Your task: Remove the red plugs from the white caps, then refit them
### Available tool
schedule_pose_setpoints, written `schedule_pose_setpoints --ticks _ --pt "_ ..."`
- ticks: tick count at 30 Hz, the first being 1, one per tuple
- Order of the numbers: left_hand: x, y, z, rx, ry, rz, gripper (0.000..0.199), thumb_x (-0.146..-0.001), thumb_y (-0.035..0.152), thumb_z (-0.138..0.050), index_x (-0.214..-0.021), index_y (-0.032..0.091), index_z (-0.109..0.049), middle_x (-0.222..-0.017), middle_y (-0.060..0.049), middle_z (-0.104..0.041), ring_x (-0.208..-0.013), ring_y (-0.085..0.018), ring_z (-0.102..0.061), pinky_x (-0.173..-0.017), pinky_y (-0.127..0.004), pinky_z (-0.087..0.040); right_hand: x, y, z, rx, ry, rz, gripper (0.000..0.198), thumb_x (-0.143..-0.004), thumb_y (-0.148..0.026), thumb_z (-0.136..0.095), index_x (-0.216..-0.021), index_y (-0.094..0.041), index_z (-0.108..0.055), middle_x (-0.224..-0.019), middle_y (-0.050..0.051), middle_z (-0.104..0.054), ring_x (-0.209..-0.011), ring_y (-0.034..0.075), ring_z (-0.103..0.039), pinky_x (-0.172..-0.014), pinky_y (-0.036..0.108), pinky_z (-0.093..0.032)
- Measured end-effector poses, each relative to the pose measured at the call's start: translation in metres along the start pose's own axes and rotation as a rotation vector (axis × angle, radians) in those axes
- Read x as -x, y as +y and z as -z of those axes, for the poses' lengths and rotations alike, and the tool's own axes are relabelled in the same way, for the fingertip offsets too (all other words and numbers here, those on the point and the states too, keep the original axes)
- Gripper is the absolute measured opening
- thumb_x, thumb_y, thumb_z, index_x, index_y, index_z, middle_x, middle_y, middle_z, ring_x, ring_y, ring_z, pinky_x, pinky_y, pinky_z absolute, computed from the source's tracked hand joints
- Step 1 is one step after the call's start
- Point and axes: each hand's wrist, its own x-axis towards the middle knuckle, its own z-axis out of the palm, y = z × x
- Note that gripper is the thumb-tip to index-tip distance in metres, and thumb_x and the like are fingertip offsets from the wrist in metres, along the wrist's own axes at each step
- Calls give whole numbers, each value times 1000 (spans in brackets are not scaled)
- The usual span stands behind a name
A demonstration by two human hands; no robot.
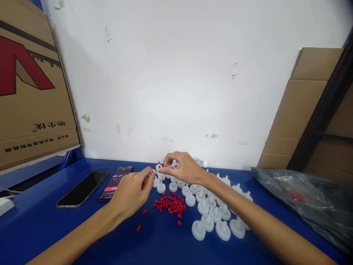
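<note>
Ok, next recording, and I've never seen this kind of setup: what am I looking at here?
There is no machine, just a person's bare hands, seen by a camera worn on the head, looking forward and down. On the blue table lie a pile of small red pieces, many white nozzled discs and two phones, one dark, one lit. A dark plastic bag sits at the right. The right hand reaches to red-tipped white pieces; whether either it or the left hand grips anything is unclear.
</note>
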Motion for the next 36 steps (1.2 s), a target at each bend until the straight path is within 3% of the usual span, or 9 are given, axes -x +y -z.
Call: schedule_pose_setpoints --ticks 2,6,13,16,19,23,27,30,36 --pt "0 2 1 27 -5 15 25 -104 37 -38 -95 24 -57 -56 6 -54 -52 -18 -52 -55 -28 -25 -1 -8 4 -131 -14 -30 28 -90 -49 -68 -86 -21 -62 -86 0 -69 -81 15 -62 -70 27 -43" --pt "0 5 2 82 -21 0 26 -106 42 -35 -107 26 -55 -61 7 -58 -55 -19 -55 -57 -28 -27 1 -19 10 -278 -197 35 26 -87 -41 -74 -94 -24 -56 -92 -2 -69 -84 15 -63 -70 26 -45" --pt "2 4 2 137 -104 -96 31 -106 41 -34 -90 23 -53 -70 2 -60 -60 -18 -52 -60 -29 -28 4 -34 12 -65 -266 107 33 -85 -28 -77 -89 -26 -44 -71 -10 -58 -53 9 -41 -55 25 -31" --pt "1 4 3 345 -141 -87 36 -107 43 -29 -91 23 -54 -67 4 -54 -58 -16 -48 -59 -28 -31 3 -34 8 -12 -270 151 31 -88 -28 -75 -84 -25 -44 -66 -10 -54 -52 8 -39 -55 25 -29" --pt "-3 3 3 641 -200 29 40 -105 52 -33 -88 22 -53 -59 7 -38 -49 -13 -35 -49 -25 -29 1 -27 2 51 -210 232 20 -94 -22 -65 -86 -24 -47 -69 -7 -58 -60 11 -47 -61 25 -33" --pt "-5 2 6 856 -174 166 46 -102 57 -34 -71 23 -38 -57 7 -34 -45 -11 -31 -42 -25 -29 0 -10 0 233 -158 359 20 -94 -6 -49 -82 -22 -53 -82 1 -63 -82 15 -54 -76 28 -39" --pt "-1 8 12 501 -108 11 46 -105 47 -31 -66 23 -35 -57 5 -40 -52 -13 -37 -51 -28 -32 -1 9 4 159 -43 143 5 -94 -21 -62 -92 -23 -58 -91 2 -67 -89 18 -60 -76 28 -43" --pt "5 15 9 197 -219 -174 32 -104 35 -35 -78 22 -47 -73 1 -53 -67 -17 -47 -63 -30 -35 0 19 0 60 9 -16 18 -93 -35 -66 -105 -24 -59 -98 3 -70 -89 19 -64 -74 29 -45" --pt "15 18 -6 25 -383 -285 14 -101 24 -43 -99 25 -57 -100 -2 -62 -92 -22 -56 -71 -32 -39 2 31 -14 58 -47 -5 13 -95 -17 -57 -98 -22 -68 -100 2 -75 -96 17 -68 -83 28 -46"
